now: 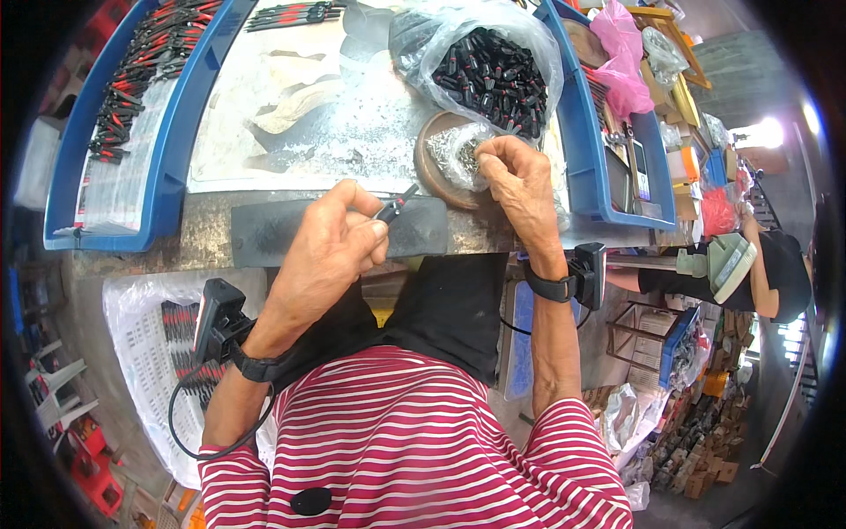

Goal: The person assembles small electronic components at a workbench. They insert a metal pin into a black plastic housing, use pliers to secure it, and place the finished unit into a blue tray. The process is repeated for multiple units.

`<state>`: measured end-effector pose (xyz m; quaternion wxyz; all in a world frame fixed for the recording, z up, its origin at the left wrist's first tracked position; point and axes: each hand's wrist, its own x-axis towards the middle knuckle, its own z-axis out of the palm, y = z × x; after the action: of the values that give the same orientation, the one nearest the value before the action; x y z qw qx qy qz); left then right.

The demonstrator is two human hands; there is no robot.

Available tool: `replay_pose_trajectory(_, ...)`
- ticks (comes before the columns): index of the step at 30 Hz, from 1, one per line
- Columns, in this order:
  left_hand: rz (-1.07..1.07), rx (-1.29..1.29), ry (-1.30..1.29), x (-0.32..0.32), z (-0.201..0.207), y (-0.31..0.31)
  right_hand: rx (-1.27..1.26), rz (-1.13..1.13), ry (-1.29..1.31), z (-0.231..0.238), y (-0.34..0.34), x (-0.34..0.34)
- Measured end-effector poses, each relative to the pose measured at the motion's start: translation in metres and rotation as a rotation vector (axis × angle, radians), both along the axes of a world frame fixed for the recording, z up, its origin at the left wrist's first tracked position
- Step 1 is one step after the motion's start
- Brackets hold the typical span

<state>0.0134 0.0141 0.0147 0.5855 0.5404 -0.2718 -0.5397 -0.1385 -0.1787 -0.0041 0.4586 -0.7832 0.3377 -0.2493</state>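
Observation:
My left hand (328,236) pinches a small black piece with red marks (398,204) between thumb and fingers, over a dark rubber pad (273,233) at the bench's front edge. Its slim tip points up and to the right. My right hand (524,187) is at the right side of a round brown bowl (426,157), thumb and forefinger pressed together. A clear bag of tiny shiny bits (462,159) sits inside that bowl. Whatever is between the right fingertips is too small to make out. Behind the bowl, a large clear plastic bag (421,55) holds many similar black-and-red pieces (493,84).
Long blue trays flank the work sheet (291,123): the left tray (167,167) holds black-and-red tools, the right tray (589,150) mixed items. More tools lie at the back (295,15). A white basket (145,353) stands below left. Another person (775,273) is at far right.

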Motion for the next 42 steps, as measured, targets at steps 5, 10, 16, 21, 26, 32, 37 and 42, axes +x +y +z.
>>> replay_pose_trajectory(5, 0.003, 0.038, -0.027, -0.002, 0.001, -0.004, 0.166, 0.013, -0.109, 0.005, 0.000, -0.002)
replay_pose_trajectory(10, -0.005, -0.007, -0.080, -0.005, -0.003, -0.007, 0.297, -0.018, -0.216, 0.013, 0.009, -0.002)
replay_pose_trajectory(16, 0.003, 0.009, -0.120, -0.009, -0.008, -0.008, 0.329, 0.036, -0.225, 0.028, 0.037, 0.006)
replay_pose_trajectory(21, 0.024, -0.015, -0.200, -0.010, -0.012, -0.008, 0.244, 0.096, -0.113, 0.032, 0.069, 0.012)
replay_pose_trajectory(26, 0.060, -0.013, -0.238, -0.011, -0.014, -0.008, 0.065, 0.145, -0.128, 0.021, 0.083, 0.019)
replay_pose_trajectory(32, 0.059, -0.010, -0.283, -0.012, -0.016, -0.008, -0.088, 0.108, -0.083, 0.014, 0.087, 0.020)
replay_pose_trajectory(37, 0.106, -0.061, -0.425, -0.016, -0.015, -0.008, -0.304, 0.073, -0.133, 0.007, 0.091, 0.022)
replay_pose_trajectory(42, 0.154, -0.059, -0.595, -0.021, -0.017, -0.009, -0.600, 0.093, -0.141, -0.004, 0.090, 0.022)
